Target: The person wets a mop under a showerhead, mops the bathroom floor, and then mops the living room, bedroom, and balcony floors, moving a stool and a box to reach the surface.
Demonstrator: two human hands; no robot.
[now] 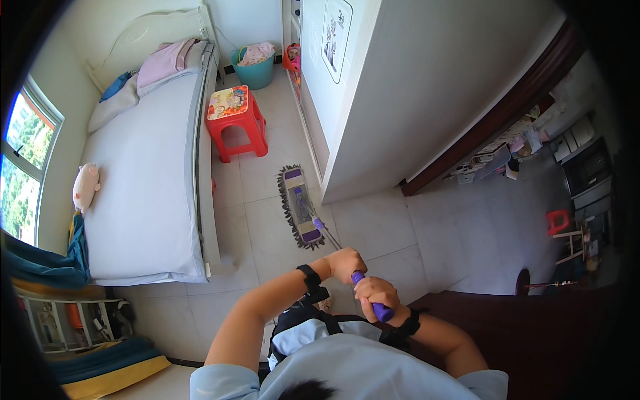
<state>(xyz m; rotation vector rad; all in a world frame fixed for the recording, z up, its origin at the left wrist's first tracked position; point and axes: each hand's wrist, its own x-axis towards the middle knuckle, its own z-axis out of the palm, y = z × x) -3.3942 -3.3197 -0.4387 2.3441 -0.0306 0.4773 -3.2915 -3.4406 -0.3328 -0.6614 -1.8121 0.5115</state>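
Observation:
A flat mop (307, 215) with a purple and grey head and a dark shaggy fringe lies against the tiled floor, just left of the wall corner. Its metal pole slants back toward my body and ends in a purple grip (383, 312). My left hand (347, 265) is closed around the pole just beyond that grip. Closer to my body, my right hand (377, 295) wraps the purple grip, whose end sticks out below the fingers. Both wrists wear black bands.
A bed (143, 200) with pale bedding stands at left. Beside it are a red plastic stool (241, 130) and a teal bucket (255, 73) of cloth. A wall (400, 100) juts out ahead, with a dark doorframe (480, 127) on its right. A dark door (480, 307) is near my right side.

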